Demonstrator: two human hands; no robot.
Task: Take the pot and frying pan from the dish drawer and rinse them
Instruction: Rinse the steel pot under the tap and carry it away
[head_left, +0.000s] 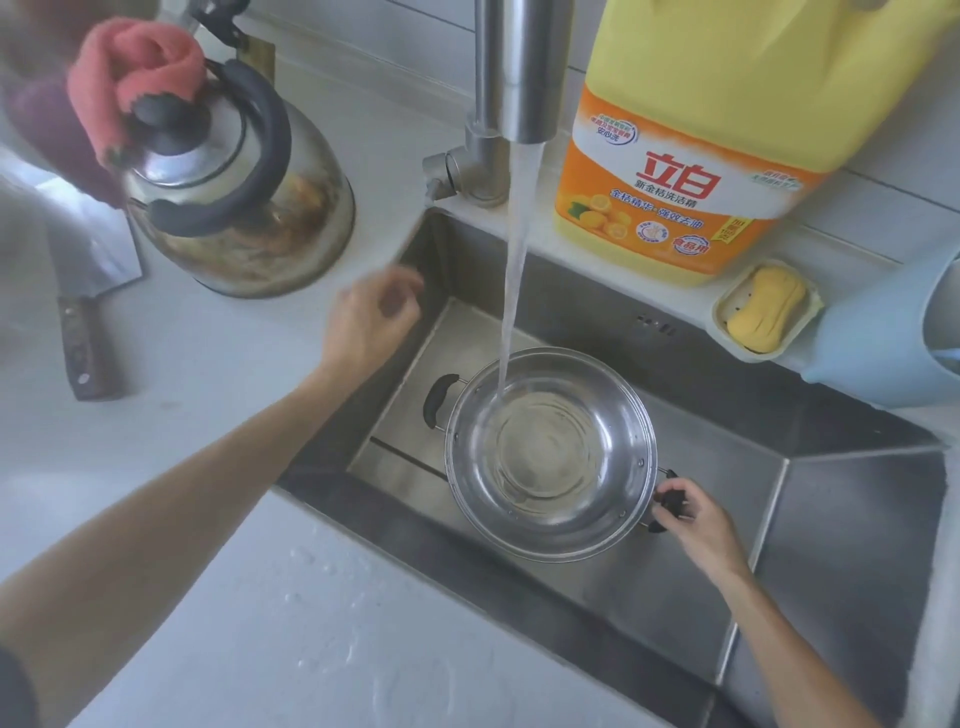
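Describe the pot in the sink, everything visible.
The pot is round, shiny steel, wide-rimmed, with two black side handles on riveted brackets. It sits upright in the steel sink, water from the faucet streaming into it and pooling. The right hand grips its near handle; the far handle is free.

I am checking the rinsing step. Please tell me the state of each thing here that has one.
faucet: running, stream falling into the pot
pot: upright in the sink, holding some water
right hand: gripping the pot's handle
left hand: loosely curled, holding nothing
kettle: lid on, red cloth on top
soap dish: holding a yellow bar
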